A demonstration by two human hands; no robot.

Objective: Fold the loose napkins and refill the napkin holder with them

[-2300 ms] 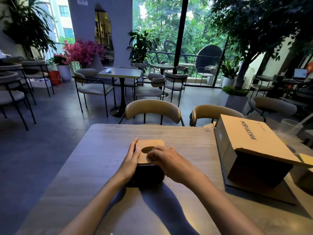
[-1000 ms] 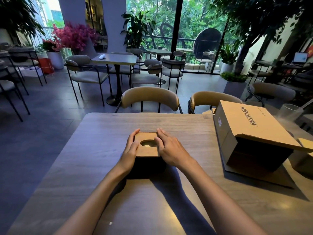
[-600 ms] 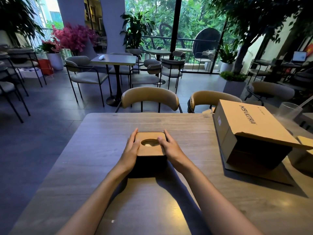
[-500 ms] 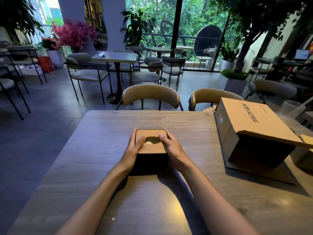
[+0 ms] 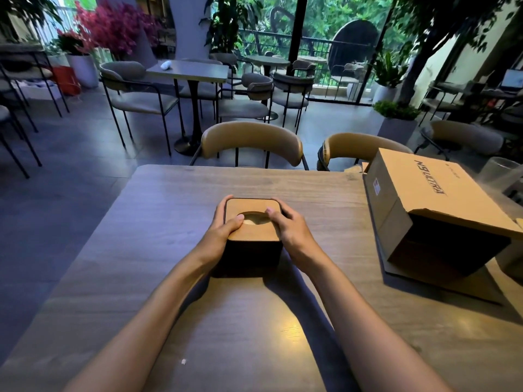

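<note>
Both hands, left hand [image 5: 223,232] and right hand [image 5: 287,227], grip the napkin holder [image 5: 252,241] at mid-frame, so I would press its lid [image 5: 250,206] down evenly.

Daylight: enters through glazing at upper centre of frame; interior dim, bluish at left. Warm glare patch on worktop [image 5: 291,329], lower centre. Dark shadows fall toward the viewer. Wide-angle bending at edges; corners soft, slightly blurred.
</note>
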